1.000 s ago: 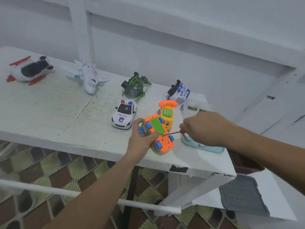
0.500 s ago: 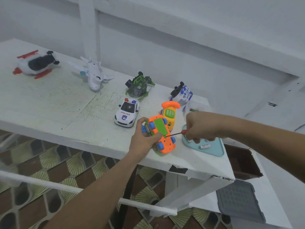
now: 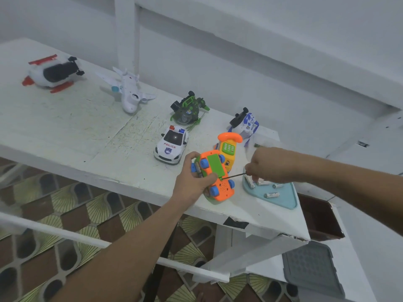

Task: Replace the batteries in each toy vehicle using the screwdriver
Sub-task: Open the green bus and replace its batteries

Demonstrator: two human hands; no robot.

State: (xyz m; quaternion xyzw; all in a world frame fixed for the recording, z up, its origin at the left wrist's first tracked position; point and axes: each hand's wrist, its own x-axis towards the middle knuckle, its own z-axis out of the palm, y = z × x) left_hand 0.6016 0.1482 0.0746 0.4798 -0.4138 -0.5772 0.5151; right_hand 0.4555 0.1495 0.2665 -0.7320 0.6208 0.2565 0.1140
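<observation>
The car [image 3: 220,188], belly up near the table's [image 3: 65,127] front edge, 5 o'clock from the police car [image 3: 171,144], looks light, stiff, slick plastic; the left hand [image 3: 192,182] wraps its flanks. The right hand [image 3: 268,164] pinches the screwdriver [image 3: 234,175], tip at the cover's [image 3: 214,163] end.

Seven toy vehicles [image 3: 171,144], one screwdriver [image 3: 234,176], one blue tray [image 3: 283,200], four white batteries [image 3: 271,194], two hands [image 3: 192,184].

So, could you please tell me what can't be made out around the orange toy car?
Head view only:
Handle of the screwdriver: buried in the right hand; only its shaft shows.
Any screw at the tip, on the green cover: too small.
One side of the orange toy car: covered by the left hand.
Labels of the batteries on the blue tray: too small, blurred.
</observation>
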